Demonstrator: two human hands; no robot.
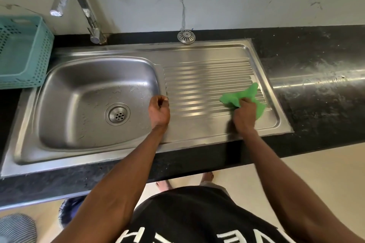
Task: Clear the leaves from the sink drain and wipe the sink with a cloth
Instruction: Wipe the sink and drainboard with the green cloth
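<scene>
A stainless steel sink (pixel 83 89) with a ribbed drainboard (pixel 207 77) on its right sits in a black counter. The round drain (pixel 117 115) in the basin floor looks bare, with no leaves on it. My right hand (pixel 244 117) presses a crumpled green cloth (pixel 240 96) onto the right part of the drainboard. My left hand (pixel 159 111) rests in a loose fist on the ridge between basin and drainboard, holding nothing that I can see.
A chrome tap (pixel 87 10) arches over the basin's back left. A teal plastic basket (pixel 21 51) stands on the counter at far left. A loose metal drain strainer (pixel 186 36) lies behind the drainboard. The black counter (pixel 316 89) extends right.
</scene>
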